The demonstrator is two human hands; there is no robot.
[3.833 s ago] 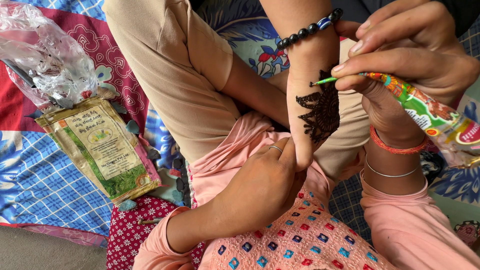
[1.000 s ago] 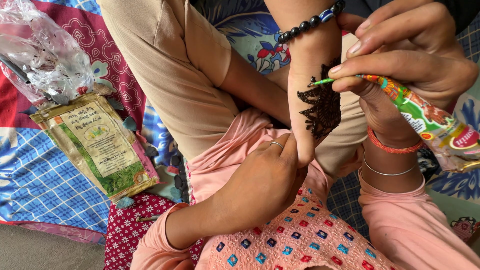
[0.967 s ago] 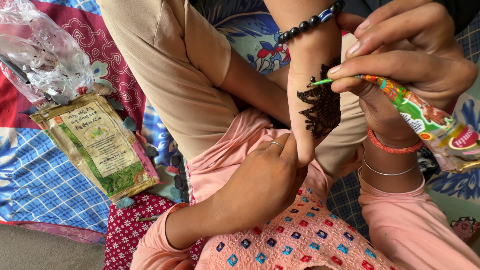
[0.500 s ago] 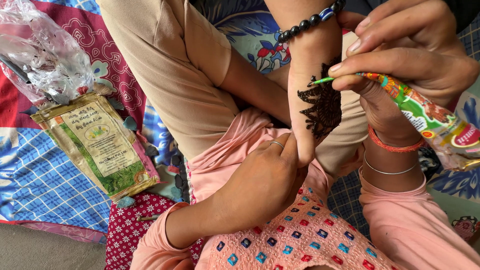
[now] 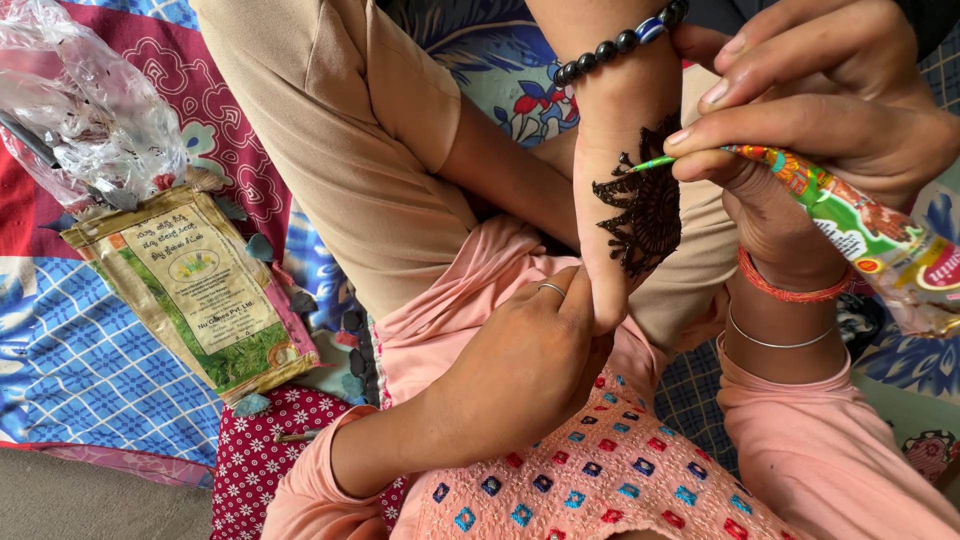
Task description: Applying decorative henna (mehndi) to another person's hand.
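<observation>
My left hand (image 5: 520,370), a ring on one finger, grips the fingertips of another person's hand (image 5: 610,130) and holds it upright. That hand wears a black bead bracelet (image 5: 620,40) and bears a dark henna pattern (image 5: 640,215) on its back. My right hand (image 5: 830,110) pinches a colourful henna cone (image 5: 850,215). The cone's green tip touches the pattern's upper edge. Red and silver bangles circle my right wrist (image 5: 785,300).
A green and tan paper packet (image 5: 200,290) lies at left on a patterned blue and red bedspread (image 5: 90,370), with a crumpled clear plastic bag (image 5: 90,110) above it. The other person's knee in tan trousers (image 5: 370,150) fills the upper middle.
The cone's tip has made only small shifts along the top edge of the henna pattern. My left hand has kept its grip on the other person's fingers.
</observation>
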